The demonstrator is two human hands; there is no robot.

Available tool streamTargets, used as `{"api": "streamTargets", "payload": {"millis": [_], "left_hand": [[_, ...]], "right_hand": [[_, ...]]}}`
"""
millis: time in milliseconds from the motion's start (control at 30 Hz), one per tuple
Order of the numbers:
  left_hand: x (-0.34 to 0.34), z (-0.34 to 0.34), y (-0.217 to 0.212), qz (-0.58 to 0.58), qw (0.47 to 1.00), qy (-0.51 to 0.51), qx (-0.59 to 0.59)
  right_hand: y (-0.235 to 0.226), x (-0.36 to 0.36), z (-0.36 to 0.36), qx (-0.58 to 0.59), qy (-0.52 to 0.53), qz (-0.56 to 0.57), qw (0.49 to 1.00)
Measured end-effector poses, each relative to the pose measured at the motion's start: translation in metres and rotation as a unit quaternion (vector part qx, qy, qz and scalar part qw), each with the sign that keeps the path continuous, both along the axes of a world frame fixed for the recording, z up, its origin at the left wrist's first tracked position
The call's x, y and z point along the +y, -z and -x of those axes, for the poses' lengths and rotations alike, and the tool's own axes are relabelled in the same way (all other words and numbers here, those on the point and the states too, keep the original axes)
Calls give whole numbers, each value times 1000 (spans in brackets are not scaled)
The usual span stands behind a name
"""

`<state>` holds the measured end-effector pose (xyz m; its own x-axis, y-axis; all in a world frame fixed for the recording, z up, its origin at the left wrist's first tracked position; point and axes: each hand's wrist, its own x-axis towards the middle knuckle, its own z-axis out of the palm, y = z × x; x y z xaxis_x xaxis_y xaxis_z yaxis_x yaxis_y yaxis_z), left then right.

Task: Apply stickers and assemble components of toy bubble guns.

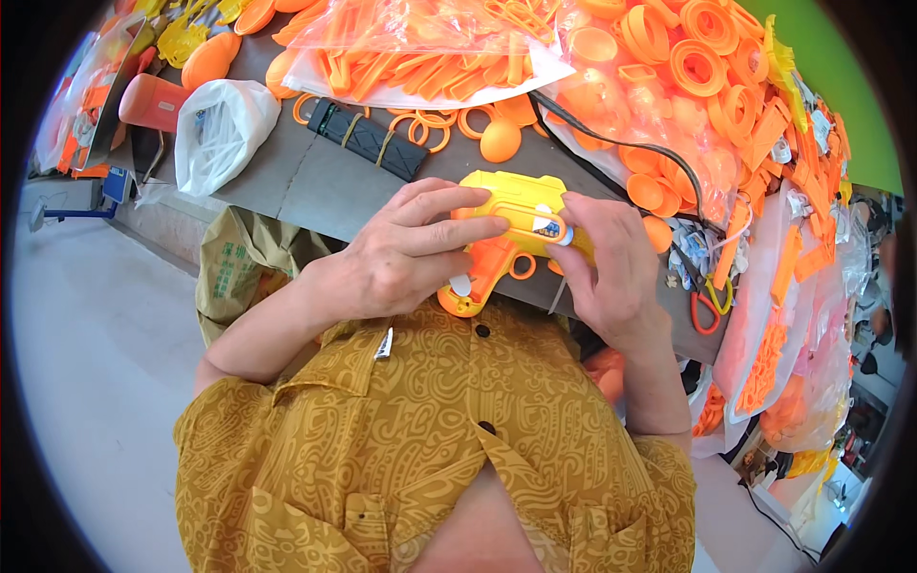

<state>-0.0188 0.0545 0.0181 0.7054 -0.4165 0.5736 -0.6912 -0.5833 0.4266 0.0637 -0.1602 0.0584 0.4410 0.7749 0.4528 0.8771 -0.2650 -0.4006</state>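
A toy gun [511, 191] with a yellow body and an orange grip lies between my hands at the table's near edge, close to my shirt. My left hand [401, 250] is closed on its left end, with the fingers over the yellow side. At the other end my right hand [611, 263] grips the body between thumb and fingers. By the right fingertips a small blue-and-white sticker [546, 227] sits on the yellow side. Whether the fingers touch the sticker's edge is hard to make out. A pale oval spot [460, 285] shows on the orange grip.
Clear bags of orange plastic parts [420, 57] cover the far side and right of the grey table [315, 196]. A dark banded bundle [368, 138], a white plastic bag [222, 134] and orange rings [420, 129] lie beyond my left hand. Red-handled scissors [705, 313] rest at right.
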Motion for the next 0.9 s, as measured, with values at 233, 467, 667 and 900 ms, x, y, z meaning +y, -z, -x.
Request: {"api": "streamTargets", "payload": {"millis": [233,467,667,900], "left_hand": [[0,0,8,28,1000,11,-9],[-1,-1,11,46,999,13,-22],[-2,-1,13,51,998,12,-27],[-2,-1,16,53,998,14,-35]], "right_hand": [[-13,-1,-2,-21,70,35,997],[-21,7,-5,-69,82,114,988],[-23,-2,-12,-94,-32,129,987],[-16,-6,-10,79,-35,19,996]]}}
